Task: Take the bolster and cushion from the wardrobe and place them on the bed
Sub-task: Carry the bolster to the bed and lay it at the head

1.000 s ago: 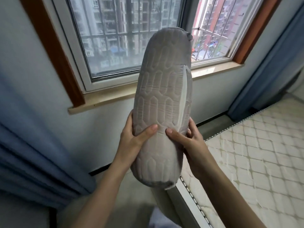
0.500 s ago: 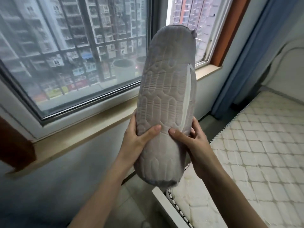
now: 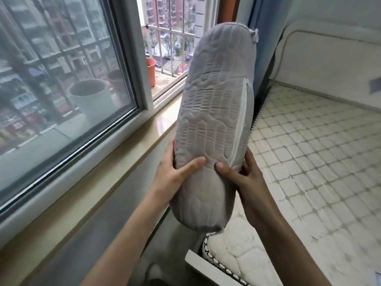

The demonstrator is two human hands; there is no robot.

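Grey quilted bolster [image 3: 214, 120], white zip; cream diamond-quilted mattress [image 3: 309, 162]; blue curtain [image 3: 261, 38].

Grey quilted bolster [image 3: 214, 124], upright, midair

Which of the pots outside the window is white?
The big pot behind the shut pane, nearest the camera, is white. The tall pot seen through the open gap is terracotta orange, and the one between them looks brown.

Bolster [image 3: 214, 124] upright between window [image 3: 68, 83] and bed [image 3: 313, 162].
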